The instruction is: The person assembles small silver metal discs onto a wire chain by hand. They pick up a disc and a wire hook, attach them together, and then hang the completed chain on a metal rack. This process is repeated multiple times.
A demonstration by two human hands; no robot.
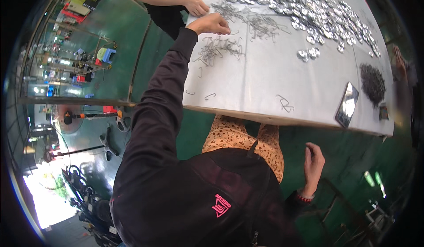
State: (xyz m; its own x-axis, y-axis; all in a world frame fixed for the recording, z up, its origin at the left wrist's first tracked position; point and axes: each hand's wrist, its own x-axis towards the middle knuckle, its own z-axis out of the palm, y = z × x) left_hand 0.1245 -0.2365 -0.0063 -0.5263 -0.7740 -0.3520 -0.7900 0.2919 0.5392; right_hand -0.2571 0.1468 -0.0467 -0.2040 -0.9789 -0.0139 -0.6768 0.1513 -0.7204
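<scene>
Left hand (pixel 212 25) reaches over the far-left part of the white-topped table (pixel 282 77), sleeve dark to the wrist; thumb and fingertips are drawn together, pinching what appears to be a single curved wire hook (pixel 234 33) that projects at the tips. Bent wire hooks (pixel 216 51) lie in a tangled heap just below this hand, and a second heap of hooks (pixel 265 25) spreads to its right. A few stray hooks (pixel 285 104) lie near the front edge. Right hand (pixel 314 165) hangs off the table, in front of its near edge, fingers loosely bent and apart from any object; red beaded bracelet (pixel 305 197) at the wrist. A co-worker's hand (pixel 196 6) rests at the left table edge, near the left hand; its finger state cannot be told. Shiny silver discs (pixel 309 9) form a broad band across the far side, with a small cluster of discs (pixel 308 53) nearer. At right: a smartphone (pixel 347 105) lying flat near the front edge, a mound of small dark pieces (pixel 373 84) beyond it, and a small box (pixel 383 111) by the corner.
</scene>
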